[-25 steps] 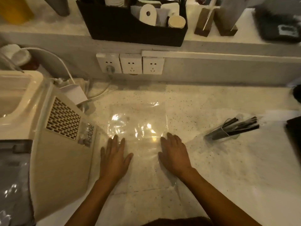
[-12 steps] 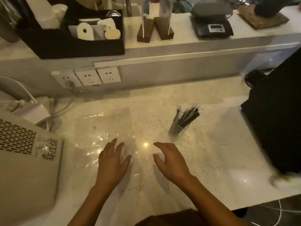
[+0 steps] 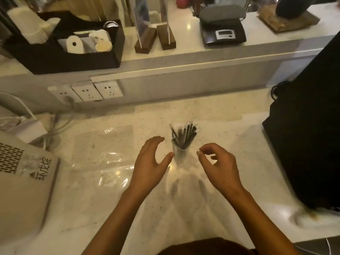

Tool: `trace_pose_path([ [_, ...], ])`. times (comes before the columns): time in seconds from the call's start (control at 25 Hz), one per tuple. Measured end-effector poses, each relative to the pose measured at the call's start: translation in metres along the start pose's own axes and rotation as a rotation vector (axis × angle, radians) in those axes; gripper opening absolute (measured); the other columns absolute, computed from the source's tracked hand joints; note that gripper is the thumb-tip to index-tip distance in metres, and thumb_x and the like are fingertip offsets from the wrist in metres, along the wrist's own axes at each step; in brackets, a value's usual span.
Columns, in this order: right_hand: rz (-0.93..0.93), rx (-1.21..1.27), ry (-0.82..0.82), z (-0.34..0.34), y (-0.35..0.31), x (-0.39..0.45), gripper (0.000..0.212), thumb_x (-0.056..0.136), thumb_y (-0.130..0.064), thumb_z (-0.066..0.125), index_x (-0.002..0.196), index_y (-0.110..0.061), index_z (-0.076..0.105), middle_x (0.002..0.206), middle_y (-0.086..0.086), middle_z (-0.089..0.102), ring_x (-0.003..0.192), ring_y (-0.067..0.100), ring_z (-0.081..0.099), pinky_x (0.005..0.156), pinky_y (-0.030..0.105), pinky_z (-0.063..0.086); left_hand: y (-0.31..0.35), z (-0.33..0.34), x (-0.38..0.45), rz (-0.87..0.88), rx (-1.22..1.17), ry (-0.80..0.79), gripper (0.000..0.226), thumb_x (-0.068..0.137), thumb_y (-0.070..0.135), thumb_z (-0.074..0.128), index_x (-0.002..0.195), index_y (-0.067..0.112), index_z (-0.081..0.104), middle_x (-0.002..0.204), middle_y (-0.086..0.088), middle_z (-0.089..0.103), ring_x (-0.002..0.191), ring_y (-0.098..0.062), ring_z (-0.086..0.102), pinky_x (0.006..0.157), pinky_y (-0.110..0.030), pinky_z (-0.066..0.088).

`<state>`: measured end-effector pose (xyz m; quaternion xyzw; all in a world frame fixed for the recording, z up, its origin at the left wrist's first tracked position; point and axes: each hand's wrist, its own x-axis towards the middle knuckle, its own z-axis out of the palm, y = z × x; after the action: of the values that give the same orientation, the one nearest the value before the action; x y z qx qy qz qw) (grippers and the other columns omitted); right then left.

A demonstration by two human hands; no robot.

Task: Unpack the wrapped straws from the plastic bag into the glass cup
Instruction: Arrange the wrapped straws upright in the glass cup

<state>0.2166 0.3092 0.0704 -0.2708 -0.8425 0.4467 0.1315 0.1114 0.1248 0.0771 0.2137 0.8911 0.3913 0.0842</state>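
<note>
Head view: cup [image 3: 181,153], upright, holding dark wrapped straws [image 3: 184,134]. Bag [image 3: 103,150], flat, now released to its left. Left hand [image 3: 150,162] and right hand [image 3: 219,167], both empty, fingers loose, now flanking cup. Unpacking looks finished.

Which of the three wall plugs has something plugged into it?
The leftmost socket of the three. A plug with a cord sits in it, while the middle socket and the rightmost socket show bare holes.

Lower left of frame: beige machine [image 3: 27,190] carries rotated Chinese characters, roughly 环茂炭, beneath a small triangle mark; scale display unreadable.
</note>
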Motion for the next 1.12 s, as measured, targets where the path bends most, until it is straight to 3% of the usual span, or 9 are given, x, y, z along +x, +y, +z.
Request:
trace_pose_path([
  [0.24, 0.002, 0.064, -0.016, -0.011, -0.007, 0.023, 0.017, 0.090, -0.041, 0.069, 0.103, -0.037, 0.061, 0.095, -0.030, 0.059, 0.093, -0.009, 0.058, 0.077, 0.014, 0.047, 0.025, 0.009, 0.024, -0.065, -0.055, 0.020, 0.068, 0.083, 0.048, 0.076, 0.142, 0.034, 0.045, 0.147, 0.016, 0.048, 0.124, -0.001, 0.049, 0.098, -0.023, 0.040],
  [0.4, -0.032, 0.086, -0.031, -0.003, -0.009, 0.036, 0.023, 0.088, -0.042, 0.070, 0.107, -0.032, 0.062, 0.100, -0.018, 0.065, 0.094, 0.000, 0.062, 0.078, 0.018, 0.052, 0.032, 0.018, 0.031, -0.135, -0.087, 0.016, 0.082, 0.077, 0.050, 0.080, 0.147, 0.032, 0.040, 0.148, 0.013, 0.048, 0.120, 0.000, 0.048, 0.099, -0.029, 0.045],
  [0.72, -0.106, 0.113, -0.066, 0.019, -0.004, 0.046, 0.008, 0.089, -0.038, 0.071, 0.095, -0.034, 0.067, 0.095, -0.023, 0.063, 0.089, -0.002, 0.060, 0.076, 0.023, 0.057, 0.045, 0.019, 0.038, -0.158, -0.097, 0.079, 0.059, 0.086, 0.035, 0.077, 0.138, 0.032, 0.050, 0.139, 0.010, 0.059, 0.120, -0.007, 0.057, 0.104, -0.038, 0.049],
  [0.8, -0.066, 0.113, -0.061, 0.020, 0.001, 0.045, 0.017, 0.086, -0.043, 0.073, 0.097, -0.035, 0.062, 0.094, -0.023, 0.061, 0.089, -0.001, 0.060, 0.075, 0.024, 0.057, 0.047, 0.018, 0.039, -0.157, -0.087, 0.088, 0.057, 0.087, 0.035, 0.076, 0.137, 0.032, 0.051, 0.137, 0.010, 0.060, 0.119, -0.007, 0.058, 0.104, -0.038, 0.049],
  [0.96, 0.043, 0.123, -0.059, 0.020, 0.001, 0.050, 0.059, 0.074, -0.063, 0.075, 0.118, -0.035, 0.048, 0.110, -0.015, 0.055, 0.093, 0.007, 0.058, 0.073, 0.021, 0.054, 0.049, 0.020, 0.043, -0.152, -0.073, 0.092, 0.060, 0.086, 0.032, 0.077, 0.139, 0.033, 0.049, 0.132, 0.011, 0.061, 0.113, -0.003, 0.056, 0.100, -0.032, 0.048],
  [1.12, -0.034, 0.110, -0.031, 0.028, 0.000, 0.052, 0.041, 0.082, -0.057, 0.072, 0.111, -0.032, 0.057, 0.107, -0.013, 0.059, 0.090, 0.006, 0.058, 0.072, 0.026, 0.057, 0.051, 0.024, 0.045, -0.156, -0.068, 0.107, 0.060, 0.085, 0.031, 0.078, 0.137, 0.033, 0.050, 0.129, 0.011, 0.063, 0.113, -0.006, 0.058, 0.098, -0.030, 0.047],
])
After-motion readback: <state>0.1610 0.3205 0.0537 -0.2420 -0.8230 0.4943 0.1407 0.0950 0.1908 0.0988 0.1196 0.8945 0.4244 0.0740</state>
